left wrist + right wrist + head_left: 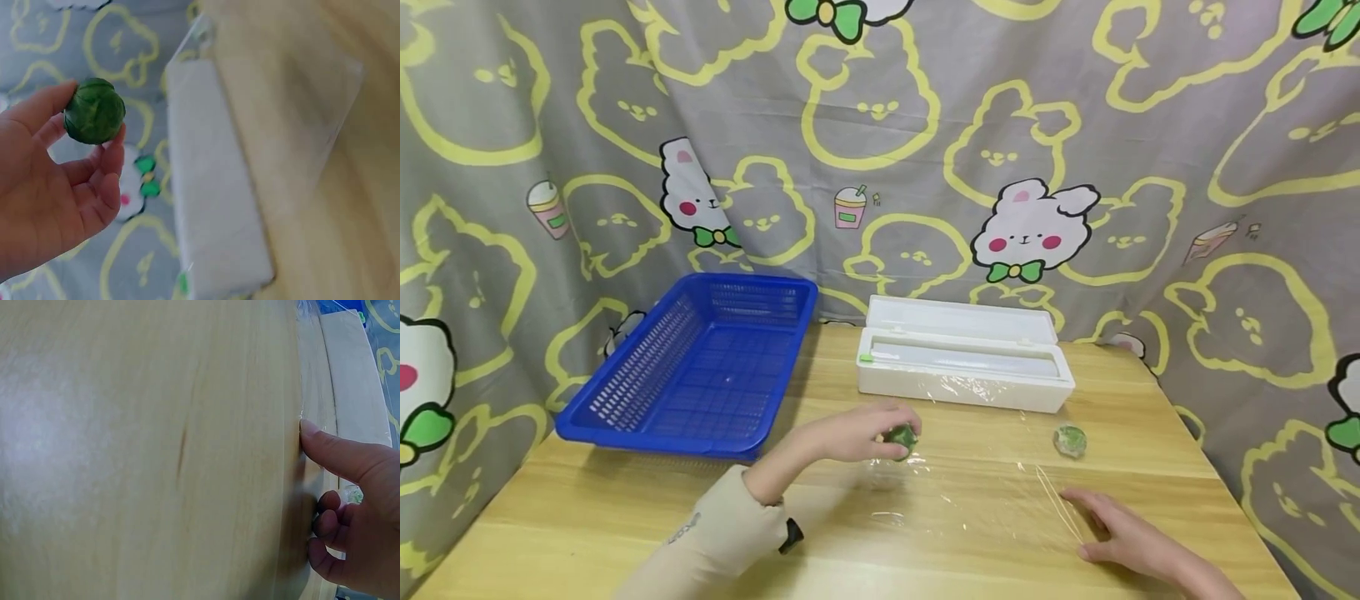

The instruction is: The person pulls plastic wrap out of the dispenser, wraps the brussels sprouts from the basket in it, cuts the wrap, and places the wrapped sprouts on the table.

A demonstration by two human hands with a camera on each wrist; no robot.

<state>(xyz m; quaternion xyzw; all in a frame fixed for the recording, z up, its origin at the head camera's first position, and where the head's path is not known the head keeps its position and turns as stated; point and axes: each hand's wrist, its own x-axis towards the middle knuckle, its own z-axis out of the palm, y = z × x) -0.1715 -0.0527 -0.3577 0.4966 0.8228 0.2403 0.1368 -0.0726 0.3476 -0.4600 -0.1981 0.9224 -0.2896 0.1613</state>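
Note:
My left hand point(868, 433) pinches a green Brussels sprout point(94, 111) between thumb and fingertips, over the left part of a sheet of cling film point(955, 500). The clear sheet stretches from the front of a white cling film box point(962, 392) across the wooden table. At the film's right edge is my right hand point(1123, 533), its thumb and forefinger spread apart with the thumb tip right at the edge; the other fingers bend loosely in the right wrist view. Beyond that hand lies another sprout point(1070, 440), shiny and whitish in patches, as if wrapped in film.
A blue plastic basket point(700, 367) stands at the back left, with nothing in it. The white box has its lid point(962, 319) raised at the back, and a small green piece point(866, 358) sits at its left end. A patterned curtain point(880, 125) hangs behind the table point(565, 533).

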